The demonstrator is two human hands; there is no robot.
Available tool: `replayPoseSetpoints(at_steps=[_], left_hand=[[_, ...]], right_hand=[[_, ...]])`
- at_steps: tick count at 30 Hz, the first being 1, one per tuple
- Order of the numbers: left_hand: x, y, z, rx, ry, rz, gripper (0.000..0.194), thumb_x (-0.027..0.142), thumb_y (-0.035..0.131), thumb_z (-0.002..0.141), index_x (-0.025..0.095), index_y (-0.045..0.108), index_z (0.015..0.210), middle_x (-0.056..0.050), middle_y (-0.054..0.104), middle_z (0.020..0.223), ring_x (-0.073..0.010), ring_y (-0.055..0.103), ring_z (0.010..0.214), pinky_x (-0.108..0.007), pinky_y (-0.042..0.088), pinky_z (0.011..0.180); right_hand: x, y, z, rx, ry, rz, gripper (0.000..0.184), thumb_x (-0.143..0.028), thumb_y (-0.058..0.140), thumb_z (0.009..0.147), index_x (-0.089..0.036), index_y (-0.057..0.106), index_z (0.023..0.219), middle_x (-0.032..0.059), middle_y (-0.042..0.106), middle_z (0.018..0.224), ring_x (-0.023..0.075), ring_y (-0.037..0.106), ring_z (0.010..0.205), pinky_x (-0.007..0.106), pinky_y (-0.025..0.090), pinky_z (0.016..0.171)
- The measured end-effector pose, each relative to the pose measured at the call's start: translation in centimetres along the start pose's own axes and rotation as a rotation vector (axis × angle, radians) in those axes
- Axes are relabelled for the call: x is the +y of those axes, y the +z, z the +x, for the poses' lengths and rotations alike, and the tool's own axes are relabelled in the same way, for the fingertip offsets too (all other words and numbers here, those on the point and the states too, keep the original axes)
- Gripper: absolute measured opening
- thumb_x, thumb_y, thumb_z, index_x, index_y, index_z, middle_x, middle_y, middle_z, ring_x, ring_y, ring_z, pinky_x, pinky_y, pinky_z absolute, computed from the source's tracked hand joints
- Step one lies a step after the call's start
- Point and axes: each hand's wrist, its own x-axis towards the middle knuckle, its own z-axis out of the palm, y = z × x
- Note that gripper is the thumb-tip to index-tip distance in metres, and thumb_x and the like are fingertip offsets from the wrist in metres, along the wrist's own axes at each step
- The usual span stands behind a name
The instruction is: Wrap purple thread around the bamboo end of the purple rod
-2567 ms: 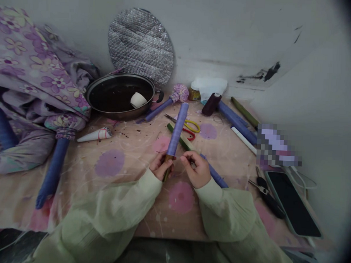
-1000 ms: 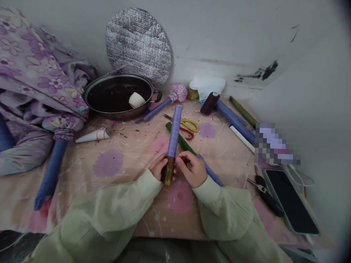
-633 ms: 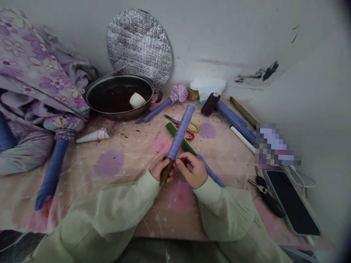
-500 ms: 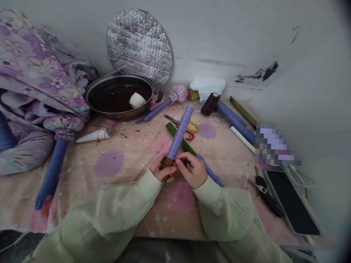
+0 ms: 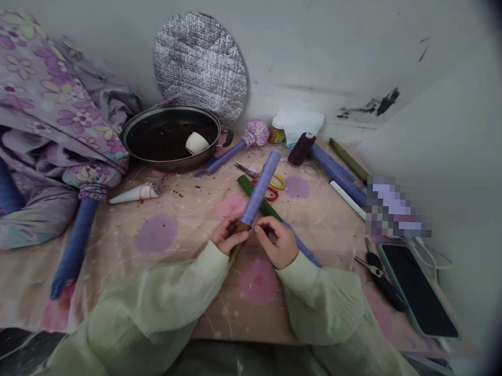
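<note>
Purple-wrapped rod point(image 5: 259, 195) gripped at brown end point(image 5: 244, 227), left hand point(image 5: 231, 235) fingers clenched; right hand point(image 5: 277, 243) fingers pinched together just beside rod, anything held unclear.

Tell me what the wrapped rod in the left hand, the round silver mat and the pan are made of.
The rod looks wrapped in matte blue-purple thread or cloth, showing fine diagonal ridges; its bare lower end looks like brown wood or bamboo, though it's hard to tell. The round mat looks like quilted foil, glinting silver with stitched diamonds. The pan looks like dark metal, with a glossy rim.
</note>
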Motion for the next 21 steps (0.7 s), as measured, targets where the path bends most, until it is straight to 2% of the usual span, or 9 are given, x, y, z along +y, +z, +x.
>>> replayPoseSetpoints(at_steps=[8, 15, 21], left_hand=[[-0.01, -0.95, 0.78, -0.042, -0.038, 0.012, 0.046, 0.023, 0.074, 0.055, 0.015, 0.057, 0.097, -0.002, 0.066, 0.074, -0.0118, 0.057, 0.056, -0.024, 0.043, 0.053], [-0.06, -0.76, 0.67, -0.037, -0.025, -0.044, 0.044, 0.025, 0.07, 0.059, 0.014, 0.057, 0.099, -0.002, 0.063, 0.071, -0.0137, 0.059, 0.054, -0.023, 0.043, 0.044], [0.36, -1.03, 0.92, -0.105, -0.059, -0.071, 0.044, 0.026, 0.071, 0.061, 0.012, 0.056, 0.1, -0.003, 0.065, 0.073, -0.0146, 0.062, 0.058, -0.026, 0.05, 0.051]], right_hand=[[-0.12, 0.0, 0.0, -0.003, -0.008, -0.006, 0.009, -0.023, 0.049, 0.081, -0.02, 0.054, 0.073, -0.0013, 0.057, 0.059, 0.011, 0.051, 0.051, 0.023, 0.042, 0.05], [-0.02, 0.0, -0.04, -0.005, 0.009, -0.008, 0.01, -0.023, 0.049, 0.082, -0.019, 0.054, 0.073, -0.002, 0.054, 0.057, 0.0104, 0.049, 0.05, 0.023, 0.041, 0.05], [0.13, -0.01, -0.01, 0.013, 0.002, -0.015, 0.012, -0.024, 0.05, 0.082, -0.019, 0.054, 0.072, -0.0024, 0.054, 0.056, 0.0097, 0.048, 0.049, 0.022, 0.041, 0.049]])
